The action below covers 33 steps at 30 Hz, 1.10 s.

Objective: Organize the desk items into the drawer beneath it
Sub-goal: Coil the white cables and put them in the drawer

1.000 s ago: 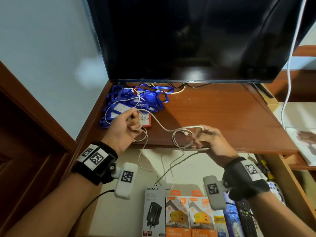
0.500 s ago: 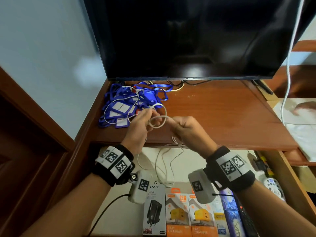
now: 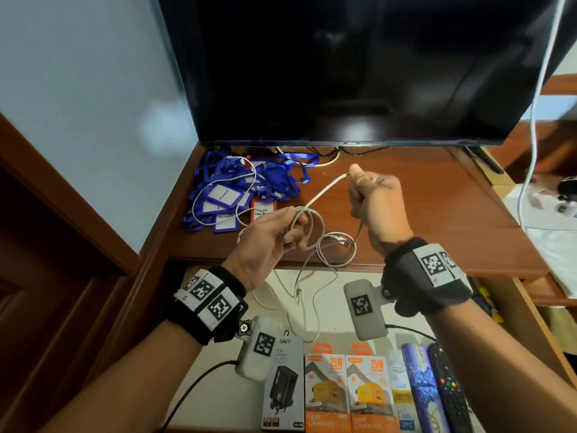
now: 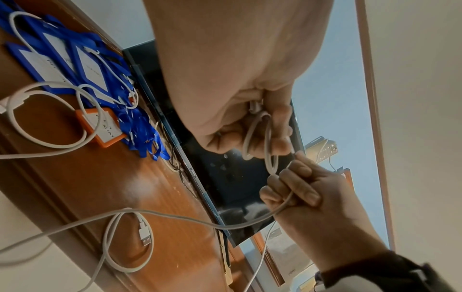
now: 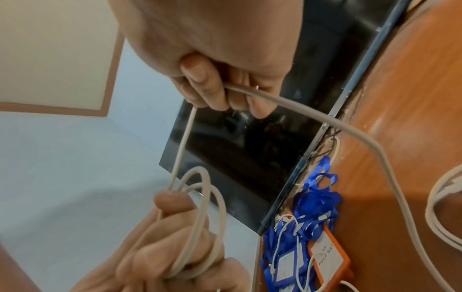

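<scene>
Coiling a white charging cable above a wooden desk, a person works with both hands over the open drawer beneath it. The left hand has its fingers curled round several finished loops of the cable, held just above the desk's front edge. The right hand, raised a little higher and nearer the dark television screen, closes its fingers and thumb round the next stretch of the same cable, which runs taut between the two hands. From the right hand the cable drops to the desk, where more of it lies in loose rings with a USB plug showing, and one strand hangs over the edge into the drawer. At the desk's back left corner sits a heap of blue lanyards with badge holders, an orange badge holder at its edge and another thin white cable looped across it. In the drawer, boxed chargers stand in a row beside a black remote control.
</scene>
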Each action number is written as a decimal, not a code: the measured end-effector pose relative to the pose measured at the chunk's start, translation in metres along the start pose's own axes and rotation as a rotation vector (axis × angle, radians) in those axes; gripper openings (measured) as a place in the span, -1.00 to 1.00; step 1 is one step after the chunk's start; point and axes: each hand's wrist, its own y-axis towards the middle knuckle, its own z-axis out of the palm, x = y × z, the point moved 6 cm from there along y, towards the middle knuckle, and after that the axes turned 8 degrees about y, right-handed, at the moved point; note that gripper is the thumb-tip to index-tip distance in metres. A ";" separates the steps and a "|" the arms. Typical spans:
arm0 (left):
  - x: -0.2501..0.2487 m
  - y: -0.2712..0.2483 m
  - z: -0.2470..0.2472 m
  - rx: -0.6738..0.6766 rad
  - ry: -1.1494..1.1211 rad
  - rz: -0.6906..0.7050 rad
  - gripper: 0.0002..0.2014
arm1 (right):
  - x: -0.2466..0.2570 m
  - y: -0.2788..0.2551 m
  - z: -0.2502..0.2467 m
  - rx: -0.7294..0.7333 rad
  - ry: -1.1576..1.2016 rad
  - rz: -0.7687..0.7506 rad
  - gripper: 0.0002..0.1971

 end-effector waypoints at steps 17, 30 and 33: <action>-0.053 0.010 -0.040 -0.113 -0.304 0.079 -0.66 | -0.076 -0.041 -0.025 0.112 0.040 0.211 -0.78; -0.059 0.015 -0.042 -0.484 0.290 0.343 -0.67 | -0.049 -0.054 0.053 0.637 -0.584 0.031 -0.69; -0.058 0.014 -0.036 -0.432 0.442 0.389 -0.63 | -0.037 -0.056 0.061 0.726 -0.564 0.056 -0.71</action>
